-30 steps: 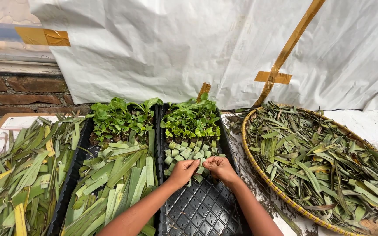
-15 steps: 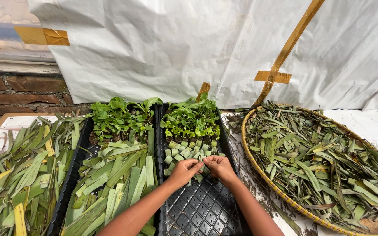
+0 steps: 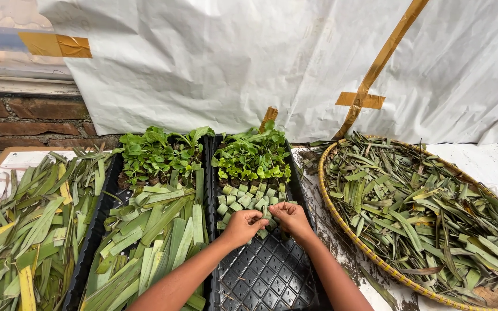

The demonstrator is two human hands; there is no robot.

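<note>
My left hand (image 3: 242,226) and my right hand (image 3: 290,219) meet over a black cell tray (image 3: 272,276), fingertips together on a small folded green leaf cup (image 3: 264,215). Just beyond my fingers several rows of the same folded leaf cups (image 3: 243,197) fill the tray's cells. Green seedlings (image 3: 253,156) grow at the tray's far end. The near cells of the tray are bare black plastic.
A second black tray (image 3: 96,230) to the left holds seedlings (image 3: 155,152) and loose leaf strips (image 3: 157,230). More long leaves (image 3: 24,224) lie on a board at far left. A round woven basket (image 3: 370,253) of cut leaves stands on the right. White sheeting (image 3: 249,57) hangs behind.
</note>
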